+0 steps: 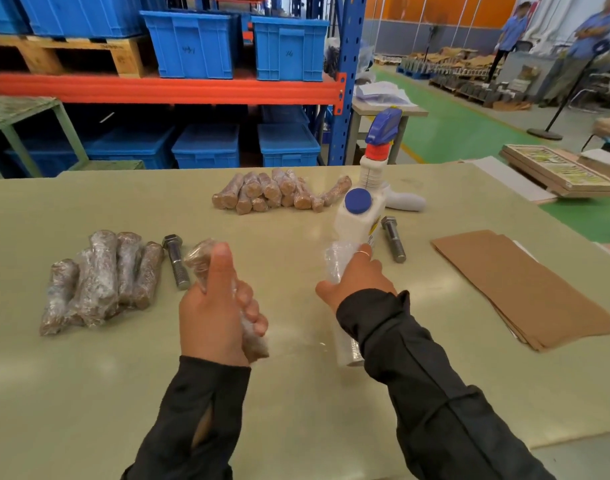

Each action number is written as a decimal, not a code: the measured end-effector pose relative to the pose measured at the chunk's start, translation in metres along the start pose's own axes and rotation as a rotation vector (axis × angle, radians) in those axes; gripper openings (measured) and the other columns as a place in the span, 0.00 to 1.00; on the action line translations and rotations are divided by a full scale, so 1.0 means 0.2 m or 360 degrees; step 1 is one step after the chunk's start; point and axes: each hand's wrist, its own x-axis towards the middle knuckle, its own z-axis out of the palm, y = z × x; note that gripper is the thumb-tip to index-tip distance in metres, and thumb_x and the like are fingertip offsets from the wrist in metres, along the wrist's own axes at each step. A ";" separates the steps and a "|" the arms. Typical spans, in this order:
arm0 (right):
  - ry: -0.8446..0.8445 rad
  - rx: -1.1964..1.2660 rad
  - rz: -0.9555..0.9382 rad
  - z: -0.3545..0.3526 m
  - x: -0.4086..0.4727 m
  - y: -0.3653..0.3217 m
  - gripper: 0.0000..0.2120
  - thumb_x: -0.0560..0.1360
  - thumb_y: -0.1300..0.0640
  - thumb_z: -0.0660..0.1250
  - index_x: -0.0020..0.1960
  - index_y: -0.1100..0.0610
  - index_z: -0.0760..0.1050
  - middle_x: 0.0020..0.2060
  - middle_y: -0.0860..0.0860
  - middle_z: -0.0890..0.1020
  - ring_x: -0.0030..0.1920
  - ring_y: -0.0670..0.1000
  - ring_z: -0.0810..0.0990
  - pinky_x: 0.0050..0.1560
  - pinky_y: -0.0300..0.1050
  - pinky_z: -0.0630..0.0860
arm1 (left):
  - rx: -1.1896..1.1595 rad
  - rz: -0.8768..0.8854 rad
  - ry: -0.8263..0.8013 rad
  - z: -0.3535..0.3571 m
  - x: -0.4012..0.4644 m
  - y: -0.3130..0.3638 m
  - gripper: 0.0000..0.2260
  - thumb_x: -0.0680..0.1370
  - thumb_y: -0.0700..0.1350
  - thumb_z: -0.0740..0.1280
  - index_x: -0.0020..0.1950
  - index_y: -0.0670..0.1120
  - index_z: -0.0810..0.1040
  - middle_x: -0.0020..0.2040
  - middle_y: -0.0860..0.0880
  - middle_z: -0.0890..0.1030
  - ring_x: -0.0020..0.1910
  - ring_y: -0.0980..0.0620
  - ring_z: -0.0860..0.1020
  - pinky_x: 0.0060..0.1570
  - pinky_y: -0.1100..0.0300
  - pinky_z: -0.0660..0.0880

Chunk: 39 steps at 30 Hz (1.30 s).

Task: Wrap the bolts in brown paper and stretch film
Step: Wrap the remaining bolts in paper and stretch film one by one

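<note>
While left hand (pixel 216 306) grips wrapped bolt (pixel 206 258), right hand (pixel 355 282) holds film roll (pixel 346 344), spray bottle (pixel 364 209) beyond.

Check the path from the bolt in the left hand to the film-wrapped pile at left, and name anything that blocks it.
One bare bolt lies between the left hand, which grips a wrapped bolt, and the film-wrapped pile. Nothing else.

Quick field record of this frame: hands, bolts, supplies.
left hand: grips a film-wrapped bolt
right hand: holds the stretch film roll
bare bolts: one beside the left pile, one by the white bottle
film-wrapped pile: left on table
paper-wrapped pile: far centre
brown paper sheets: right, stacked flat
</note>
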 end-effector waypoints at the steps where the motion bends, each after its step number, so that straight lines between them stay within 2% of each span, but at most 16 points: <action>1: 0.0008 -0.0033 -0.0007 -0.01 0.00 0.03 0.38 0.72 0.51 0.67 0.73 0.59 0.48 0.64 0.59 0.67 0.59 0.60 0.73 0.53 0.46 0.70 | -0.0069 -0.0110 0.0022 -0.03 0.02 0.00 0.19 0.64 0.62 0.67 0.31 0.48 0.66 0.20 0.53 0.64 0.16 0.57 0.63 0.17 0.70 0.62; 5: -0.0034 -0.0162 0.0006 -0.07 0.01 0.16 0.38 0.71 0.51 0.68 0.73 0.57 0.51 0.63 0.59 0.67 0.58 0.61 0.74 0.56 0.48 0.71 | -0.0131 -0.0490 -0.0096 -0.17 0.12 0.04 0.10 0.76 0.51 0.64 0.40 0.47 0.70 0.19 0.52 0.61 0.14 0.59 0.59 0.15 0.73 0.57; 7: -0.0033 -0.0099 0.0019 -0.08 0.00 0.19 0.36 0.70 0.51 0.68 0.71 0.56 0.54 0.60 0.57 0.70 0.56 0.60 0.75 0.53 0.47 0.72 | -0.0075 -0.0578 -0.0166 -0.21 0.16 0.05 0.07 0.78 0.47 0.60 0.44 0.45 0.74 0.18 0.53 0.60 0.14 0.59 0.59 0.16 0.74 0.55; 10: -0.0090 0.0005 -0.0042 -0.06 -0.01 0.20 0.34 0.69 0.51 0.68 0.70 0.55 0.56 0.57 0.56 0.73 0.53 0.58 0.76 0.50 0.44 0.72 | 0.0001 -0.0669 -0.0233 -0.19 0.16 -0.03 0.08 0.78 0.42 0.59 0.49 0.41 0.76 0.19 0.54 0.61 0.15 0.58 0.61 0.17 0.72 0.61; 12: -0.0134 0.0038 -0.0080 -0.03 -0.02 0.19 0.34 0.69 0.50 0.67 0.70 0.55 0.56 0.56 0.56 0.73 0.53 0.57 0.76 0.49 0.43 0.71 | 0.0041 -0.0737 -0.0287 -0.16 0.13 -0.07 0.08 0.78 0.41 0.61 0.51 0.39 0.76 0.21 0.50 0.70 0.19 0.54 0.72 0.21 0.66 0.72; 13: -0.0139 0.0030 -0.0085 -0.02 -0.02 0.18 0.34 0.70 0.50 0.67 0.70 0.55 0.56 0.56 0.55 0.73 0.53 0.57 0.76 0.49 0.43 0.71 | 0.0062 -0.0766 -0.0316 -0.14 0.12 -0.09 0.07 0.78 0.41 0.62 0.51 0.40 0.77 0.25 0.47 0.77 0.25 0.51 0.79 0.24 0.61 0.76; 15: -0.0125 -0.0021 -0.0056 -0.01 -0.01 0.17 0.34 0.70 0.50 0.67 0.70 0.55 0.54 0.58 0.56 0.72 0.54 0.57 0.75 0.48 0.43 0.70 | 0.0128 -0.0792 -0.0356 -0.13 0.12 -0.11 0.07 0.78 0.40 0.62 0.52 0.41 0.77 0.37 0.43 0.84 0.32 0.47 0.83 0.27 0.58 0.78; 16: -0.0113 -0.0056 -0.0037 0.00 -0.01 0.17 0.34 0.71 0.50 0.66 0.71 0.55 0.53 0.59 0.56 0.71 0.55 0.57 0.75 0.48 0.43 0.69 | 0.0168 -0.0781 -0.0362 -0.13 0.12 -0.12 0.07 0.78 0.40 0.62 0.52 0.40 0.77 0.36 0.44 0.84 0.28 0.49 0.81 0.25 0.60 0.76; 18: -0.0119 -0.0137 -0.0020 0.01 -0.01 0.15 0.36 0.72 0.50 0.66 0.73 0.56 0.49 0.61 0.57 0.69 0.57 0.58 0.74 0.50 0.45 0.70 | 0.0254 -0.0749 -0.0351 -0.14 0.11 -0.14 0.07 0.78 0.39 0.61 0.53 0.39 0.77 0.26 0.48 0.76 0.17 0.55 0.68 0.18 0.67 0.67; 20: -0.0186 -0.0219 -0.0027 0.02 0.00 0.14 0.40 0.74 0.51 0.64 0.75 0.51 0.41 0.63 0.58 0.66 0.57 0.58 0.74 0.52 0.45 0.70 | 0.0309 -0.0762 -0.0361 -0.14 0.11 -0.16 0.07 0.78 0.39 0.61 0.53 0.39 0.77 0.22 0.51 0.66 0.15 0.57 0.61 0.16 0.70 0.60; 22: -0.0242 -0.0238 -0.0033 0.04 0.00 0.12 0.40 0.75 0.52 0.63 0.74 0.44 0.37 0.62 0.58 0.64 0.56 0.57 0.73 0.52 0.45 0.70 | 0.0335 -0.0794 -0.0385 -0.14 0.11 -0.19 0.07 0.78 0.39 0.62 0.53 0.39 0.77 0.21 0.52 0.63 0.15 0.57 0.59 0.16 0.71 0.59; 27: 0.0111 -0.0479 -0.0316 0.07 -0.02 0.15 0.26 0.73 0.53 0.63 0.66 0.39 0.58 0.69 0.51 0.56 0.71 0.56 0.55 0.66 0.53 0.59 | 0.0363 -0.0835 -0.0410 -0.14 0.09 -0.21 0.08 0.77 0.39 0.62 0.53 0.38 0.77 0.21 0.52 0.62 0.15 0.57 0.59 0.16 0.70 0.58; 30: 0.0137 -0.0502 -0.0570 0.08 -0.01 0.17 0.16 0.73 0.56 0.60 0.58 0.42 0.69 0.69 0.49 0.58 0.72 0.51 0.50 0.68 0.50 0.49 | 0.0396 -0.0844 -0.0415 -0.13 0.09 -0.22 0.08 0.76 0.39 0.64 0.52 0.38 0.77 0.21 0.52 0.62 0.15 0.57 0.59 0.16 0.71 0.58; 33: 0.0204 -0.0468 -0.0746 0.05 -0.01 0.17 0.14 0.75 0.57 0.57 0.56 0.46 0.75 0.69 0.48 0.61 0.72 0.48 0.49 0.67 0.42 0.41 | 0.0445 -0.0872 -0.0413 -0.12 0.08 -0.22 0.07 0.75 0.39 0.66 0.49 0.36 0.77 0.21 0.52 0.63 0.15 0.56 0.59 0.17 0.71 0.58; 36: 0.0310 -0.0016 -0.1047 0.04 -0.07 0.10 0.20 0.73 0.56 0.53 0.60 0.50 0.76 0.67 0.48 0.65 0.70 0.48 0.54 0.67 0.35 0.46 | 0.0555 -0.0868 -0.0457 -0.10 0.06 -0.23 0.08 0.74 0.39 0.67 0.36 0.40 0.72 0.20 0.50 0.63 0.15 0.55 0.59 0.17 0.70 0.59; 39: -0.0244 0.0215 -0.1121 0.09 -0.13 -0.01 0.17 0.78 0.47 0.55 0.65 0.45 0.71 0.62 0.50 0.70 0.62 0.49 0.68 0.61 0.37 0.62 | 0.0756 -0.0830 -0.0556 -0.07 0.05 -0.25 0.15 0.78 0.38 0.59 0.31 0.42 0.68 0.19 0.49 0.64 0.15 0.55 0.60 0.17 0.69 0.60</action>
